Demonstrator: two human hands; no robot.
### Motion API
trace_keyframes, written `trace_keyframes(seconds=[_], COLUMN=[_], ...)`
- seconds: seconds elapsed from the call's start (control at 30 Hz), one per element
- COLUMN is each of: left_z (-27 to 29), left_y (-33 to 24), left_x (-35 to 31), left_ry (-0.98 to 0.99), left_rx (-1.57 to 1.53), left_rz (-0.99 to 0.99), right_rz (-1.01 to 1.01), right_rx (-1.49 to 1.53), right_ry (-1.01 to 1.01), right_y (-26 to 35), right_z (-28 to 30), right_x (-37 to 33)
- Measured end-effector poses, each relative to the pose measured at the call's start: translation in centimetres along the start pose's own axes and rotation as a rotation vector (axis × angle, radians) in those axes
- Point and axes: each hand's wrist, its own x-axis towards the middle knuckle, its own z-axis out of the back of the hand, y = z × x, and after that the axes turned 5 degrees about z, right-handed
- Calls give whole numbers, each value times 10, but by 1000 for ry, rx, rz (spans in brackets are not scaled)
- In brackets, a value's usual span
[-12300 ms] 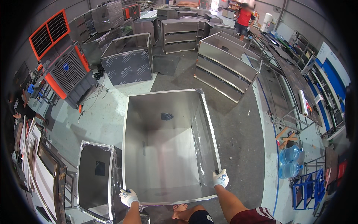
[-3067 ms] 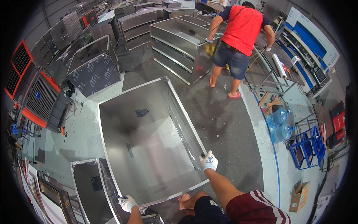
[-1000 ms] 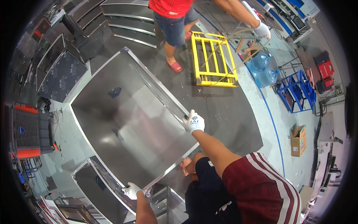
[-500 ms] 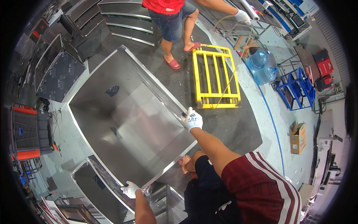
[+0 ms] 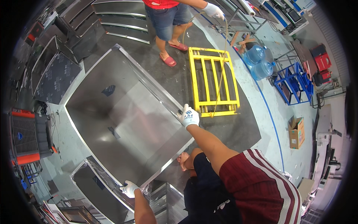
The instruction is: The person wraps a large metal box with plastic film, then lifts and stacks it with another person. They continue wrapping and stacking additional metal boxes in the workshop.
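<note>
Both my hands wear white gloves and grip the rim of a large, shallow sheet-metal panel (image 5: 84, 108) with raised edges, lying tilted across the floor in front of me. My left hand (image 5: 129, 189) is closed on its near left rim, beside a narrower film-wrapped metal piece (image 5: 84, 181). Farther right, my right hand (image 5: 189, 116) wraps around the right-hand rim near the corner. Dark film scraps (image 5: 108, 90) cling to the panel's inner face. The undersides of both grips are hidden.
A yellow metal frame (image 5: 214, 78) lies right of the panel. A person in denim shorts (image 5: 167, 22) stands beyond, a gloved hand (image 5: 214, 11) holding a cord (image 5: 225, 48) that runs to the frame. Blue water bottles (image 5: 262, 70), a blue rack (image 5: 292, 84) and a carton (image 5: 296, 133) stand right.
The other person's foot has come away from the yellow frame's far edge, and the frame sits slightly nearer me. Their cord hand has shifted left. My hands keep their holds.
</note>
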Motion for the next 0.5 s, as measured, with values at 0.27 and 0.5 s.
trace_keyframes(seconds=[0.27,0.5], left_z=[2,7], left_y=[0,-3], left_x=[-3,-5], left_ry=[-20,46], left_rx=[-36,-34], left_rz=[-5,38], right_rz=[17,13], right_rx=[-17,0], right_ry=[-56,-72], right_y=[-3,-5], right_z=[-7,-8], right_x=[1,2])
